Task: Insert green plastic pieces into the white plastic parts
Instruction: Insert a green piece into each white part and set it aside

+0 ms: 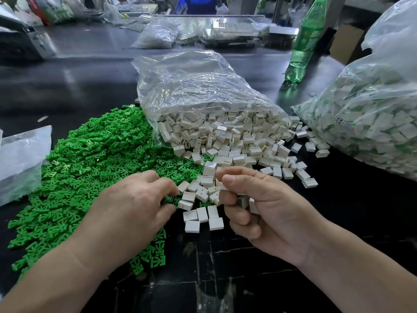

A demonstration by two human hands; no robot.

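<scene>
A wide heap of small green plastic pieces (pixel 90 159) covers the dark table on the left. White plastic parts (pixel 239 145) spill from an open clear bag (pixel 198 86) in the middle. My left hand (pixel 133 206) lies palm down on the near edge of the green heap, its fingertips curled into the pieces; what they pinch is hidden. My right hand (pixel 255 206) is curled, holding white parts with a bit of green showing between its fingers, just right of a few loose white parts (pixel 203 218).
A large clear bag (pixel 370 114) of white parts with green inside stands at the right. A green bottle (pixel 304 41) stands behind it. A flat clear bag (pixel 20 159) lies at the left edge. More bags and clutter sit at the table's far side.
</scene>
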